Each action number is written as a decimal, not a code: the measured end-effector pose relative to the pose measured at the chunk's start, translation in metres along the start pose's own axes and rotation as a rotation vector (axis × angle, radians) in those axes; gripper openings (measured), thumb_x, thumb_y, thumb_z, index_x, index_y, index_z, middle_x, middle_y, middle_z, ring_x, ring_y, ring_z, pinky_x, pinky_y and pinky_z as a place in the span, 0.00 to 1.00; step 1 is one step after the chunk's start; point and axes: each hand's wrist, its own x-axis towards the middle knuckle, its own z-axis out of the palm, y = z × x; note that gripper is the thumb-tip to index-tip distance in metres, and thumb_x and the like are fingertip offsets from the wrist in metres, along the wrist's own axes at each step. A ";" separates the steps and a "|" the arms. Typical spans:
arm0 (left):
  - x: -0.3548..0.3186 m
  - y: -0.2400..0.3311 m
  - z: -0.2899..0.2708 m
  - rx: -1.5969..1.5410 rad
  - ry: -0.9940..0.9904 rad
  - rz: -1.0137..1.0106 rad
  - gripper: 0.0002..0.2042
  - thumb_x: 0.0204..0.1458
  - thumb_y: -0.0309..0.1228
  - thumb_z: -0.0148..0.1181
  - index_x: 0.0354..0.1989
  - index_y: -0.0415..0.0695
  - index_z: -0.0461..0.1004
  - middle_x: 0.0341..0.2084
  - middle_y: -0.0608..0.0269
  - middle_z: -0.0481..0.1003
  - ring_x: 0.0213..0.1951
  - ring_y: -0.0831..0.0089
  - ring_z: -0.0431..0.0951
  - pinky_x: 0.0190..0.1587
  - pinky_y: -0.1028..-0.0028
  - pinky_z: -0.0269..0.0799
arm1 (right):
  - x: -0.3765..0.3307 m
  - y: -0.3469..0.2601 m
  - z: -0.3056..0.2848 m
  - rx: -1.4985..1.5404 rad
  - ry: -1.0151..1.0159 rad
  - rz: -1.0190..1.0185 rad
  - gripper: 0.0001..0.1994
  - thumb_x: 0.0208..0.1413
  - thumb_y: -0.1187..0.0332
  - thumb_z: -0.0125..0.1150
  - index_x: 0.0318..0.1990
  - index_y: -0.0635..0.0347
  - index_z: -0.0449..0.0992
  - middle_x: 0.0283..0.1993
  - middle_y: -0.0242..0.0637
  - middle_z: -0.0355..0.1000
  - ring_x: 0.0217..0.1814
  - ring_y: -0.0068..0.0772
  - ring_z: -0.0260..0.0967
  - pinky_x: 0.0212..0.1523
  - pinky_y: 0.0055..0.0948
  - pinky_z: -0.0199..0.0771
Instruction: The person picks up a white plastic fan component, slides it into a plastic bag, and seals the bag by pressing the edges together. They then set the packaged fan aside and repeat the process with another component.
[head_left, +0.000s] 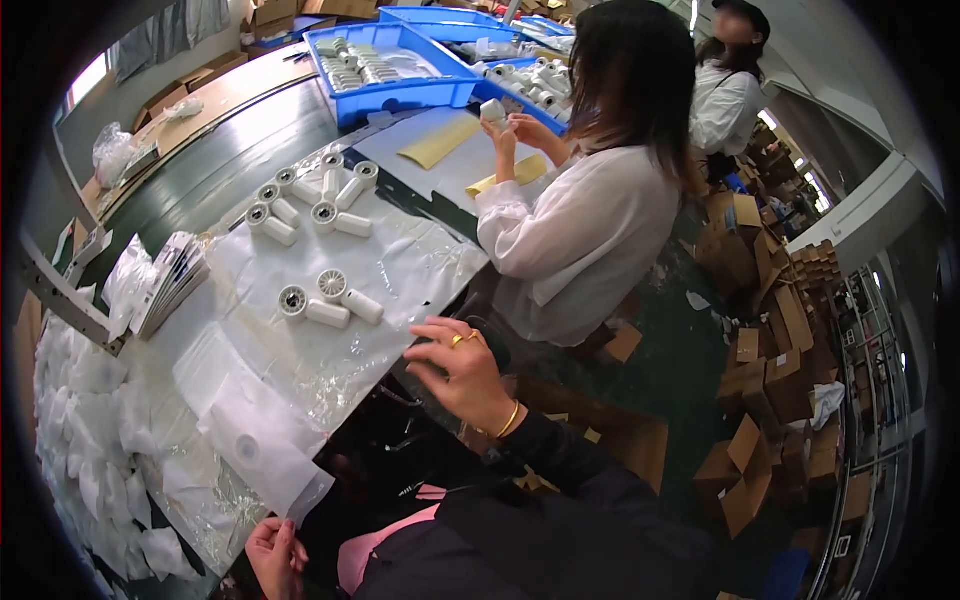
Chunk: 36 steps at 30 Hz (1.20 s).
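Observation:
At the table's near edge my left hand (277, 556) is closed, thumb and finger pinching the lower corner of a frosted white plastic bag (262, 462). A round shape shows faintly through the bag, which lies on the plastic-covered table (240, 360). Over the table's right edge hovers my right hand (462, 378), fingers apart and bent, with nothing in them. Just beyond it on the sheet lie two white handheld fans (343, 298), with round grilled heads and stubby handles. Several more such fans (270, 222) are grouped farther back.
A stack of flat printed boxes or leaflets (172, 285) stands at the left, above a heap of white bags (90, 430). Blue bins (395, 95) hold white parts at the back. A co-worker in white (590, 230) handles a white part on the right. Cartons (745, 475) crowd the floor.

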 end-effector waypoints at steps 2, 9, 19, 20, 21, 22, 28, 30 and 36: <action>-0.009 0.006 0.004 0.034 0.002 -0.023 0.09 0.69 0.31 0.66 0.36 0.40 0.77 0.13 0.70 0.70 0.10 0.82 0.65 0.13 0.80 0.55 | -0.003 0.000 0.001 0.056 0.020 0.114 0.04 0.65 0.74 0.71 0.44 0.61 0.86 0.43 0.37 0.86 0.46 0.34 0.83 0.45 0.29 0.80; 0.000 0.027 0.015 0.235 -0.042 -0.005 0.06 0.64 0.26 0.70 0.44 0.36 0.81 0.20 0.68 0.79 0.18 0.83 0.73 0.21 0.81 0.64 | -0.003 -0.011 0.013 -0.156 -0.025 0.379 0.10 0.56 0.78 0.75 0.45 0.58 0.85 0.42 0.39 0.81 0.43 0.41 0.78 0.44 0.35 0.77; 0.007 0.016 0.029 0.891 0.437 1.043 0.21 0.50 0.18 0.73 0.53 0.52 0.83 0.52 0.61 0.80 0.56 0.63 0.79 0.57 0.64 0.74 | 0.009 -0.015 0.092 -0.400 -0.306 -0.607 0.16 0.52 0.78 0.77 0.47 0.51 0.86 0.55 0.32 0.82 0.57 0.40 0.75 0.56 0.35 0.75; 0.009 0.015 0.031 0.932 0.435 1.104 0.22 0.49 0.18 0.72 0.53 0.55 0.83 0.56 0.61 0.79 0.61 0.61 0.76 0.62 0.61 0.72 | 0.010 -0.017 0.099 -0.394 -0.325 -0.678 0.17 0.52 0.78 0.76 0.48 0.49 0.86 0.58 0.30 0.82 0.60 0.40 0.74 0.58 0.36 0.74; 0.012 0.016 0.032 0.932 0.439 1.099 0.22 0.49 0.18 0.72 0.53 0.55 0.83 0.56 0.61 0.79 0.61 0.61 0.76 0.62 0.61 0.72 | 0.010 -0.017 0.103 -0.391 -0.330 -0.678 0.17 0.52 0.78 0.76 0.48 0.49 0.86 0.58 0.30 0.82 0.60 0.40 0.74 0.58 0.36 0.74; 0.014 0.016 0.032 0.974 0.421 1.140 0.22 0.50 0.19 0.72 0.53 0.56 0.83 0.57 0.63 0.79 0.63 0.62 0.76 0.64 0.61 0.71 | 0.010 -0.018 0.106 -0.390 -0.389 -0.737 0.18 0.51 0.78 0.76 0.49 0.48 0.86 0.61 0.29 0.81 0.62 0.41 0.73 0.61 0.37 0.73; 0.029 0.017 0.028 1.151 0.307 1.208 0.19 0.51 0.24 0.72 0.51 0.57 0.83 0.63 0.67 0.79 0.69 0.64 0.73 0.68 0.58 0.64 | 0.014 -0.012 0.125 -0.376 -0.527 -0.915 0.19 0.52 0.77 0.72 0.51 0.44 0.85 0.67 0.23 0.79 0.67 0.40 0.70 0.69 0.40 0.65; 0.031 0.016 0.025 1.143 0.293 1.206 0.19 0.50 0.23 0.72 0.51 0.55 0.83 0.62 0.66 0.80 0.68 0.62 0.74 0.67 0.58 0.64 | 0.018 -0.010 0.126 -0.352 -0.539 -0.902 0.19 0.51 0.77 0.73 0.50 0.45 0.85 0.66 0.23 0.80 0.66 0.39 0.70 0.68 0.40 0.65; 0.038 0.013 0.025 1.010 0.329 1.191 0.13 0.53 0.23 0.72 0.46 0.49 0.82 0.60 0.62 0.84 0.64 0.58 0.79 0.65 0.57 0.63 | 0.024 -0.002 0.136 -0.169 -0.544 -0.677 0.13 0.52 0.77 0.73 0.44 0.50 0.82 0.54 0.23 0.85 0.61 0.37 0.73 0.63 0.37 0.63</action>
